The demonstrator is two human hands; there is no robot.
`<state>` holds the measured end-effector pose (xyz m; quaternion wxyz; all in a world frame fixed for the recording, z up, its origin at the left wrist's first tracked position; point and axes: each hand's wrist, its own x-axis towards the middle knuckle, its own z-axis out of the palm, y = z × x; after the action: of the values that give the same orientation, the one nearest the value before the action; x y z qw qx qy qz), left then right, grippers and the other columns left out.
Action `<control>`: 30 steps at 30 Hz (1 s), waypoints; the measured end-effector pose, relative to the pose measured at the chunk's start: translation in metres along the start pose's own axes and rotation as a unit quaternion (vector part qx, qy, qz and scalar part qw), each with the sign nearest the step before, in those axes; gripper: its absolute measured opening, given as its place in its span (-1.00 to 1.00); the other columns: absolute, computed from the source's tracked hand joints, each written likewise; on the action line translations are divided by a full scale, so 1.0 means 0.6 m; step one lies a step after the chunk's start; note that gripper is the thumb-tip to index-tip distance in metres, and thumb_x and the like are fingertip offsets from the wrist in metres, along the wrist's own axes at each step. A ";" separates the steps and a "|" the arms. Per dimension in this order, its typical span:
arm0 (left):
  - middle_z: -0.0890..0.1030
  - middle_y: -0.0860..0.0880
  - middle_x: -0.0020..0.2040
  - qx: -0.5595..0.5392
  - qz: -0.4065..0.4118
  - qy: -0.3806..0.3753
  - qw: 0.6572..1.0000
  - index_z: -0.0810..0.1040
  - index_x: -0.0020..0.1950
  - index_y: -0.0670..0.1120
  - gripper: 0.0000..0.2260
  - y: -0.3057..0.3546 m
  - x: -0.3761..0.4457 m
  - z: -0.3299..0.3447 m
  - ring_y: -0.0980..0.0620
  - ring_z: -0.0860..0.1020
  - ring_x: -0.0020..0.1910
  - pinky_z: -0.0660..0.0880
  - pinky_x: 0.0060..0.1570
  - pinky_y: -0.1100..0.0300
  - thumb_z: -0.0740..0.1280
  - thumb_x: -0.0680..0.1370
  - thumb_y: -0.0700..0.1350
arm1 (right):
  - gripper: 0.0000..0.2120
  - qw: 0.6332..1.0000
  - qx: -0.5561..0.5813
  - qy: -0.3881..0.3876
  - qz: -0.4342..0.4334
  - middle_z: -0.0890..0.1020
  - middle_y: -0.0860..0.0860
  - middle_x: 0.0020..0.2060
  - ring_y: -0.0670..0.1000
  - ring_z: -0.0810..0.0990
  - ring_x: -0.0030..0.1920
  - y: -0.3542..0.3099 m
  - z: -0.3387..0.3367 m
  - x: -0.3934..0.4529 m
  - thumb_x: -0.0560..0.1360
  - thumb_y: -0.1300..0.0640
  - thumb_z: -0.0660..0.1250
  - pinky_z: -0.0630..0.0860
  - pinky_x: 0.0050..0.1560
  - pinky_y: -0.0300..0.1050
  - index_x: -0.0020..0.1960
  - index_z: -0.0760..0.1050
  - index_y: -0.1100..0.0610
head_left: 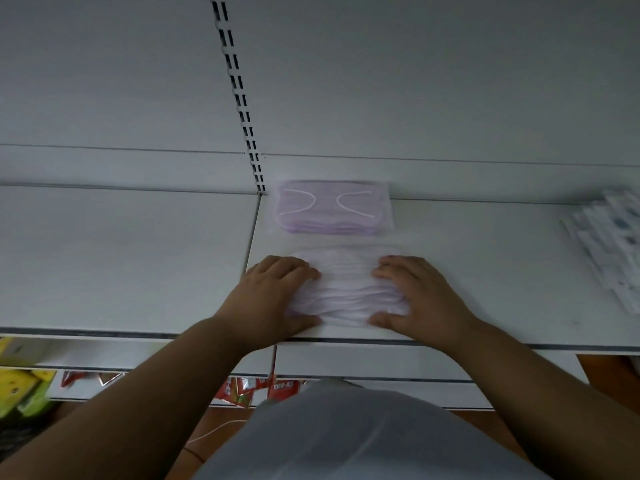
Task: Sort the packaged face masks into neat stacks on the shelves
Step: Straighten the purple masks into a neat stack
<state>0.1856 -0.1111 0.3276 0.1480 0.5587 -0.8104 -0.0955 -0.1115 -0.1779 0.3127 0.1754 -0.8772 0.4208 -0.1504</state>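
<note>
A clear pack of pale pink face masks (346,289) lies flat near the front edge of the white shelf (485,258). My left hand (277,296) clasps its left end, fingers over the top and thumb at the near edge. My right hand (415,292) clasps its right end the same way. Behind it, against the shelf's back panel, lies a second pack of purple masks (332,209) with white ear loops showing.
Several white individually wrapped packs (609,244) lie fanned out at the shelf's far right. A slotted upright (242,109) divides the back panel. Lower shelves hold red packets (273,389) and yellow-green goods (20,389). The left shelf section (121,258) is bare.
</note>
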 end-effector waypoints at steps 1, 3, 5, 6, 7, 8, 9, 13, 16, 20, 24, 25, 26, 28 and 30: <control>0.54 0.05 0.30 -0.002 0.002 0.003 1.000 0.46 0.34 0.10 -0.42 -0.001 0.004 -0.001 -0.02 0.49 0.27 0.48 0.25 -0.03 0.32 0.42 0.37 | -0.28 1.000 -0.003 0.013 -0.004 0.50 -0.05 0.31 -0.03 0.43 0.32 -0.003 -0.001 0.003 0.35 -0.45 0.29 0.32 0.36 -0.08 0.32 0.51 0.01; 0.60 0.04 0.20 -0.014 0.006 0.015 1.000 0.53 0.27 0.07 -0.48 -0.002 0.012 -0.006 -0.02 0.55 0.17 0.52 0.18 0.02 0.30 0.43 0.34 | -0.37 0.999 -0.012 0.034 -0.011 0.58 -0.05 0.20 -0.01 0.51 0.21 -0.009 -0.001 0.011 0.40 -0.40 0.28 0.40 0.27 -0.09 0.23 0.56 0.05; 0.65 0.03 0.08 -0.025 0.004 0.032 0.999 0.59 0.18 0.03 -0.54 -0.001 0.020 -0.015 -0.02 0.60 0.03 0.53 0.07 0.11 0.25 0.46 0.30 | -0.46 0.998 -0.017 0.052 -0.009 0.64 -0.03 0.06 0.03 0.57 0.07 -0.017 -0.010 0.021 0.44 -0.33 0.28 0.48 0.12 -0.06 0.14 0.59 0.09; 0.67 0.03 0.02 -0.021 0.000 0.037 0.999 0.61 0.14 0.02 -0.55 -0.001 0.025 -0.019 -0.03 0.61 -0.03 0.52 0.00 0.16 0.22 0.47 0.29 | -0.51 0.998 -0.018 0.059 -0.007 0.65 -0.02 -0.02 0.04 0.59 -0.02 -0.021 -0.017 0.027 0.46 -0.30 0.27 0.47 0.02 -0.08 0.08 0.60 0.10; 0.67 0.03 -0.03 -0.015 -0.006 0.043 0.999 0.61 0.13 0.02 -0.56 0.001 0.029 -0.023 -0.03 0.61 -0.08 0.49 -0.06 0.19 0.20 0.48 0.28 | -0.55 0.998 -0.023 0.063 -0.005 0.66 -0.01 -0.10 0.05 0.59 -0.09 -0.025 -0.026 0.033 0.47 -0.26 0.28 0.43 -0.07 -0.11 0.03 0.61 0.10; 0.67 0.03 -0.05 -0.013 -0.016 0.045 0.999 0.61 0.13 0.02 -0.55 0.002 0.033 -0.028 -0.03 0.61 -0.10 0.49 -0.10 0.20 0.19 0.49 0.30 | -0.60 0.997 -0.030 0.066 -0.004 0.66 -0.01 -0.17 0.06 0.59 -0.16 -0.028 -0.033 0.040 0.49 -0.23 0.30 0.37 -0.13 -0.15 -0.01 0.62 0.10; 0.67 0.05 -0.03 -0.020 -0.027 0.045 0.998 0.59 0.16 0.03 -0.53 0.003 0.035 -0.034 -0.01 0.61 -0.09 0.49 -0.09 0.20 0.19 0.48 0.32 | -0.65 0.997 -0.033 0.065 0.001 0.65 0.00 -0.22 0.05 0.58 -0.20 -0.031 -0.042 0.045 0.50 -0.20 0.34 0.31 -0.18 -0.17 -0.04 0.61 0.10; 0.55 0.18 0.15 -0.194 -0.113 0.031 0.974 0.47 0.33 0.09 -0.36 0.005 0.026 -0.061 0.18 0.53 0.06 0.43 0.07 0.31 0.53 0.32 0.27 | -0.76 0.994 0.055 0.040 0.089 0.60 -0.06 -0.29 -0.04 0.52 -0.27 -0.038 -0.068 0.061 0.48 -0.11 0.45 0.34 -0.27 -0.18 -0.09 0.59 0.06; 0.56 0.16 0.09 -0.315 -0.202 0.058 0.926 0.44 0.34 0.11 -0.39 -0.002 0.025 -0.070 0.22 0.55 0.06 0.46 0.04 0.38 0.59 0.35 0.02 | -0.70 0.978 0.131 -0.002 0.162 0.48 -0.07 -0.42 -0.09 0.40 -0.41 -0.036 -0.091 0.077 0.43 -0.07 0.51 0.32 -0.35 -0.23 -0.20 0.56 0.16; 0.53 -0.06 -0.24 -0.311 -0.298 0.095 0.897 0.54 0.00 -0.17 -0.71 -0.003 0.048 -0.059 0.05 0.46 -0.29 0.41 -0.22 0.19 0.54 0.44 -0.06 | -0.76 0.903 0.357 0.029 0.237 0.62 0.03 -0.27 -0.03 0.54 -0.22 -0.041 -0.106 0.095 0.46 -0.03 0.48 0.43 -0.17 -0.16 -0.15 0.64 0.17; 0.60 -0.35 -0.03 -0.445 -0.342 0.136 0.816 0.56 0.01 -0.24 -0.66 -0.007 0.056 -0.047 -0.07 0.55 -0.19 0.56 -0.09 -0.02 0.53 0.42 -0.04 | -0.60 0.758 0.576 0.102 0.288 0.64 0.08 -0.13 0.06 0.58 -0.11 -0.039 -0.098 0.093 0.39 -0.22 0.37 0.48 -0.01 -0.05 -0.03 0.59 0.10; 0.61 -0.34 0.00 -0.475 -0.344 0.140 0.798 0.58 0.04 -0.22 -0.63 -0.007 0.057 -0.047 -0.09 0.59 -0.14 0.59 0.01 -0.12 0.54 0.39 -0.02 | -0.67 0.761 0.573 0.103 0.287 0.62 0.07 -0.18 0.05 0.56 -0.16 -0.035 -0.092 0.089 0.44 -0.15 0.37 0.46 -0.05 -0.06 -0.04 0.57 0.11; 0.64 -0.32 0.00 -0.502 -0.347 0.141 0.780 0.60 0.06 -0.21 -0.63 -0.003 0.058 -0.048 -0.11 0.62 -0.10 0.59 0.06 -0.17 0.55 0.38 -0.02 | -0.79 0.777 0.551 0.103 0.286 0.59 0.05 -0.23 0.03 0.51 -0.22 -0.037 -0.088 0.083 0.48 -0.03 0.41 0.43 -0.12 -0.07 -0.06 0.55 0.12; 0.68 -0.24 -0.09 -0.545 -0.334 0.145 0.755 0.60 0.06 -0.24 -0.71 0.004 0.063 -0.050 -0.10 0.66 -0.15 0.66 -0.10 -0.04 0.54 0.44 -0.12 | -0.87 0.801 0.514 0.114 0.284 0.57 0.04 -0.29 0.00 0.49 -0.30 -0.038 -0.078 0.074 0.45 0.20 0.48 0.42 -0.22 -0.13 -0.10 0.53 0.16; 0.68 -0.13 -0.19 -0.609 -0.322 0.145 0.710 0.57 0.04 -0.26 -0.82 0.012 0.067 -0.053 -0.03 0.64 -0.25 0.60 -0.31 0.19 0.44 0.54 -0.17 | -0.87 0.780 0.527 0.152 0.301 0.58 0.04 -0.33 -0.03 0.53 -0.34 -0.045 -0.076 0.070 0.43 0.29 0.48 0.48 -0.31 -0.22 -0.12 0.53 0.22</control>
<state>0.1770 -0.1458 0.3651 0.5318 0.5814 -0.3164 -0.5282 -0.0862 -0.2037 0.3699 0.5803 -0.4426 0.5395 -0.4200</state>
